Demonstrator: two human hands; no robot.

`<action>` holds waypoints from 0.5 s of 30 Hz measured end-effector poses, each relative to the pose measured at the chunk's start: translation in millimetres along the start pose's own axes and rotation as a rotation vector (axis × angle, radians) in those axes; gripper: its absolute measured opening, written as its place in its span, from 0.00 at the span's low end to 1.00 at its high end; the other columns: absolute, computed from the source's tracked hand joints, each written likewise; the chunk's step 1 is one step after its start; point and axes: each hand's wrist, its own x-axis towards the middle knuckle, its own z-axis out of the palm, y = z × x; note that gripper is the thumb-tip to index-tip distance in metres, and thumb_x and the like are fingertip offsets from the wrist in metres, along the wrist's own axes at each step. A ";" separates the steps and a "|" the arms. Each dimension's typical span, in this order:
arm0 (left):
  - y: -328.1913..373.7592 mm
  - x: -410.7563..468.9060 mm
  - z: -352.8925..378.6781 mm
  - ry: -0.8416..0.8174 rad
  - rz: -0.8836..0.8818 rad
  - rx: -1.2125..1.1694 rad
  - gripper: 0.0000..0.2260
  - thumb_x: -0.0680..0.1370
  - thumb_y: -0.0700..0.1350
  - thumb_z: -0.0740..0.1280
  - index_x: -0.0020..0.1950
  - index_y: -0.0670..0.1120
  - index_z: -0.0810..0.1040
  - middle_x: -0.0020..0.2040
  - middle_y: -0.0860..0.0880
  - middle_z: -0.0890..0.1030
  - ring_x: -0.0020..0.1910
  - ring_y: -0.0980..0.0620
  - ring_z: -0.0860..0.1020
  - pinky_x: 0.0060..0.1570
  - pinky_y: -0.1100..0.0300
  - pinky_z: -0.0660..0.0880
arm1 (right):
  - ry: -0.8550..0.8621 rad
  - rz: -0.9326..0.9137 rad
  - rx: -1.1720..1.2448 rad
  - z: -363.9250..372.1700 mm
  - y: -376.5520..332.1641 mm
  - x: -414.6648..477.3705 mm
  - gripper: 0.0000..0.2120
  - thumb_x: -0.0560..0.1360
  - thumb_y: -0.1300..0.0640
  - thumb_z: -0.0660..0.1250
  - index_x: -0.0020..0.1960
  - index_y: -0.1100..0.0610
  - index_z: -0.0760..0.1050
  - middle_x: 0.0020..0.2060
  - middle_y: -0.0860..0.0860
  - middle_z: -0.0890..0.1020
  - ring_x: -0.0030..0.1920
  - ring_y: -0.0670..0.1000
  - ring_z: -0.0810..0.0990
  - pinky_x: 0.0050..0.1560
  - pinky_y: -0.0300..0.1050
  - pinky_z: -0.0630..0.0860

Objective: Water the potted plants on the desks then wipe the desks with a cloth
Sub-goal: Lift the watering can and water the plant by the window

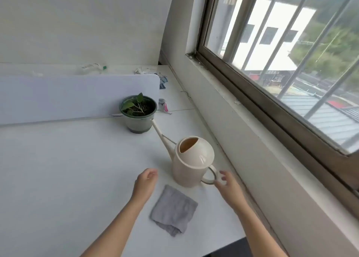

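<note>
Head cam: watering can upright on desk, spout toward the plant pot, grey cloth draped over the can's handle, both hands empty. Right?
Not quite. In the head view the grey cloth lies flat on the desk in front of the watering can, not on its handle. The rest holds: spout toward the plant pot, left hand and right hand empty.

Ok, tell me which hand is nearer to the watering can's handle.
Right. The right hand is open at the handle of the watering can, fingers about touching its loop. The left hand hovers on the can's other side, clear of the body, beyond the grey cloth.
</note>
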 end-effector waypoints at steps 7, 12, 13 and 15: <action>30.4 35.0 21.1 0.020 -0.094 -0.128 0.23 0.78 0.46 0.59 0.72 0.42 0.62 0.69 0.41 0.69 0.63 0.45 0.70 0.64 0.51 0.67 | -0.038 -0.101 -0.096 8.8 2.0 29.5 0.05 0.78 0.58 0.57 0.47 0.57 0.70 0.35 0.50 0.74 0.38 0.53 0.71 0.32 0.40 0.62; 50.4 67.6 38.7 0.033 -0.152 -0.280 0.29 0.78 0.52 0.60 0.75 0.47 0.53 0.74 0.48 0.62 0.70 0.46 0.65 0.68 0.50 0.64 | -0.137 -0.187 -0.129 -1.7 14.7 46.2 0.07 0.77 0.58 0.60 0.50 0.61 0.74 0.36 0.55 0.78 0.36 0.52 0.73 0.30 0.35 0.62; 53.9 73.1 42.1 0.033 -0.167 -0.310 0.30 0.78 0.53 0.61 0.75 0.47 0.53 0.73 0.48 0.62 0.70 0.46 0.65 0.67 0.50 0.65 | -0.163 -0.193 -0.123 -3.9 17.9 51.0 0.07 0.77 0.58 0.60 0.50 0.61 0.74 0.39 0.56 0.80 0.40 0.55 0.76 0.31 0.35 0.62; 60.3 81.2 48.0 0.018 -0.187 -0.337 0.28 0.77 0.52 0.62 0.75 0.48 0.56 0.69 0.48 0.68 0.68 0.46 0.67 0.67 0.48 0.65 | -0.209 -0.208 -0.086 -7.8 22.9 61.9 0.07 0.77 0.58 0.61 0.50 0.59 0.75 0.42 0.57 0.81 0.46 0.57 0.78 0.35 0.39 0.65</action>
